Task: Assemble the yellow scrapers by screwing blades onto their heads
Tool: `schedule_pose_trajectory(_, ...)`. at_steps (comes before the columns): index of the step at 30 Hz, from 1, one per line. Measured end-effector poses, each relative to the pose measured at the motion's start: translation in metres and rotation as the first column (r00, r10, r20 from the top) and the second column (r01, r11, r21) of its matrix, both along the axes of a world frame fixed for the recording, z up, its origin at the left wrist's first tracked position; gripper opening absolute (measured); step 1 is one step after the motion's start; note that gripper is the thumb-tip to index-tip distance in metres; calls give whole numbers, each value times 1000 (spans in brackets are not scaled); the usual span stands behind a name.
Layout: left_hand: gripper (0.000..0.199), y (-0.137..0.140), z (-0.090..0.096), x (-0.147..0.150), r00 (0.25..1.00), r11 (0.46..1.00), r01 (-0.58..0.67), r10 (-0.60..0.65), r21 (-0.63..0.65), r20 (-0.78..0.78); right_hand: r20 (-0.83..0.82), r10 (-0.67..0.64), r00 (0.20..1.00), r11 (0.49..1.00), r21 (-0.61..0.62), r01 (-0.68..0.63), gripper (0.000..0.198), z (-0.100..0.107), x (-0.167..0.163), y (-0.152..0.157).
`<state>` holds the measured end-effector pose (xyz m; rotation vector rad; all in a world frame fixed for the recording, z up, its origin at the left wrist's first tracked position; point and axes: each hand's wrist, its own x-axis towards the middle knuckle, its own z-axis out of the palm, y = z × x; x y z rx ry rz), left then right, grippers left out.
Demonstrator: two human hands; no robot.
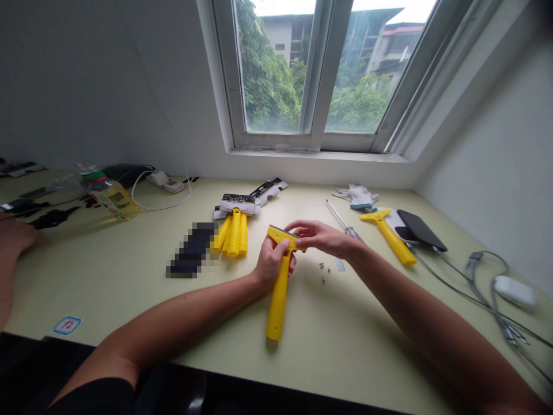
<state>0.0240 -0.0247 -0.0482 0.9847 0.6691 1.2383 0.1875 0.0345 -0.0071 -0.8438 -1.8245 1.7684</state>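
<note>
Daylight enters through a window [322, 86] above a pale green worktop [345, 346], as seen from the head camera, where a person holds a yellow scraper [279, 294] near the middle, its handle pointing back toward the near edge. The left hand [272, 262] wraps the tool just below its head, thumb pressed on the front; the right hand [317, 236] pinches the head's right end between thumb and fingers. Just beside the hands lie several small screws [321, 266] and a thin metal blade [340, 266], partly hidden by the right forearm. Farther back rest a screwdriver [337, 214] and a pale glove [356, 196]; to the right, a second scraper [397, 239] lies beside a black phone [421, 229]. More yellow handles [234, 239] (three can be counted) are bunched to the left, near a tilted bottle [116, 199]. Another person's arm [15, 242] appears at far left.
</note>
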Motion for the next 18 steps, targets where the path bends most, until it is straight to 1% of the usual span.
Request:
schedule_pose_trajectory(5, 23, 0, -1, 1, 1000, 1000, 11, -11, 6, 1, -5, 10, 1000, 1000, -4, -10, 47, 2, 2, -1)
schedule_pose_trajectory(11, 22, -1, -2, 1, 999, 999, 12, -10, 30, -44, 48, -1, 999, 1000, -3, 1, 47, 6, 2, -3)
schedule_pose_trajectory(14, 23, -2, 0, 2, 996, 998, 28, -24, 49, -84, 77, -12, 997, 1000, 2, 12, 40, 9, 4, -4)
schedule_pose_trajectory(18, 26, -1, 3, 1, 990, 997, 56, -49, 49, -136, 59, -15, 998, 999, 33, 13, 27, 14, 8, -5)
